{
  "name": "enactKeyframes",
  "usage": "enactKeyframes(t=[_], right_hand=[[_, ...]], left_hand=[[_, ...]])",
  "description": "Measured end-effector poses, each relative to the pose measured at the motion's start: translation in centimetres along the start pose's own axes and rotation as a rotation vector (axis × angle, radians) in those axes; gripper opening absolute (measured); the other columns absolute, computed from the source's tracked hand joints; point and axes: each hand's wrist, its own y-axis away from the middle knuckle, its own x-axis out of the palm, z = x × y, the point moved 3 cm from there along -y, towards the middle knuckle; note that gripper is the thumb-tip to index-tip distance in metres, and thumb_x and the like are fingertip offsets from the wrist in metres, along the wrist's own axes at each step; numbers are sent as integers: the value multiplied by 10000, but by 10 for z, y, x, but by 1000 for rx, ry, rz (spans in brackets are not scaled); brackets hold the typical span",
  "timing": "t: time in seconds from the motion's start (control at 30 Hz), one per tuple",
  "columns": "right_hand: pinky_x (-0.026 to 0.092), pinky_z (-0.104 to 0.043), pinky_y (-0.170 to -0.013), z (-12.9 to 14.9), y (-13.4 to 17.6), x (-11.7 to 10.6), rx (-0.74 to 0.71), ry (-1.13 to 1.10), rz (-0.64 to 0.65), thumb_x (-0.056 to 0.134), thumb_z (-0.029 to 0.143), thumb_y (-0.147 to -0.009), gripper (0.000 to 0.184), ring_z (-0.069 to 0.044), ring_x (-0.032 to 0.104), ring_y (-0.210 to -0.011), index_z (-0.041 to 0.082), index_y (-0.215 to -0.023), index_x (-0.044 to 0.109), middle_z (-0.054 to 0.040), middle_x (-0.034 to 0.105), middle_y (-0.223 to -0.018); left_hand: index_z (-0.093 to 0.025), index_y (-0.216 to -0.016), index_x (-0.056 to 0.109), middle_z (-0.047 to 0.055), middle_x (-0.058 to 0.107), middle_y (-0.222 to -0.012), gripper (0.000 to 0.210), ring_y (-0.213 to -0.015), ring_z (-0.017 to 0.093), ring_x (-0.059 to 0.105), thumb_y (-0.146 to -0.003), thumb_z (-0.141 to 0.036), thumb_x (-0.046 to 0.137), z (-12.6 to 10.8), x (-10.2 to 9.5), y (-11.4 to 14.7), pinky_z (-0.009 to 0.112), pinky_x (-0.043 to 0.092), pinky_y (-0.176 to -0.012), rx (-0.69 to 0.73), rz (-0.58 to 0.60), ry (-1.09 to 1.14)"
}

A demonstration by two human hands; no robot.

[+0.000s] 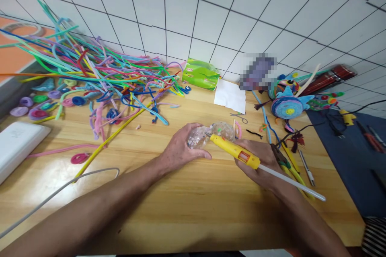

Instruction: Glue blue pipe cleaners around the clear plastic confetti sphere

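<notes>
My left hand (pixel 182 146) is closed around the left end of a clear, lumpy plastic piece (pixel 224 130) with small coloured bits in or on it; I cannot make out its exact kind. In my right hand (pixel 256 160) is a yellow hot glue gun (pixel 232 148), its metal nozzle pointing left at the clear piece. A long translucent glue stick (pixel 294 182) sticks out of the gun's back end. Whether the nozzle touches the plastic is hard to see. Just beyond lie a small curved pink and cream strip (pixel 238 128) and a pair of scissors (pixel 239 117).
A large heap of coloured pipe cleaners (pixel 120 72) fills the back left, with coiled pieces (pixel 39 104) nearby. At left lies a white box-shaped device (pixel 21 146). Behind are a green packet (pixel 200 74) and white paper (pixel 230 96). Blue disc-shaped craft (pixel 289 106), pliers (pixel 283 160) and pen (pixel 306 168) lie right.
</notes>
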Motion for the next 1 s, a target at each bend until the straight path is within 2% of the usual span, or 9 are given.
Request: enactKeyframes(t=[0.13, 0.33, 0.6, 0.83, 1.0], right_hand=[[493, -309, -591, -2, 0, -1, 2, 5, 1, 529, 160, -1002, 119, -186, 689, -621, 206, -959, 630, -22, 719, -741], [506, -305, -602, -3, 0, -2, 8, 11, 7, 533, 162, -981, 125, -187, 693, -633, 215, -1037, 632, -14, 727, -754], [469, -301, -557, -1, -1, -2, 18, 42, 15, 527, 168, -972, 115, -170, 644, -573, 221, -948, 627, -3, 699, -708], [515, -275, -618, -4, -2, -6, 98, -38, -55, 551, 148, -986, 151, -170, 717, -655, 222, -1080, 644, -12, 766, -816], [496, -259, -581, -7, -6, -7, 139, -98, -38, 542, 150, -982, 127, -160, 696, -629, 232, -974, 639, -8, 742, -788]], left_hand=[[-203, -1314, 625, 150, 743, -1326, 974, -1236, 357, 709, -536, -644, 1009, 1, 0, 1, 511, 530, -1131, 9, -2, -15], [-207, -1319, 623, 151, 738, -1330, 949, -1268, 357, 698, -563, -640, 1001, 3, 0, 1, 515, 518, -1155, 8, -2, -10], [-215, -1316, 625, 138, 739, -1327, 925, -1246, 340, 710, -569, -595, 1015, 2, 1, 1, 497, 530, -1144, 4, -1, 4], [-220, -1306, 631, 128, 748, -1309, 936, -1217, 341, 720, -539, -577, 1031, -1, 0, 2, 494, 546, -1116, -50, -3, -2], [-217, -1302, 628, 134, 742, -1316, 929, -1226, 345, 716, -544, -574, 1030, -1, 0, 2, 506, 537, -1125, -54, -5, 9]])
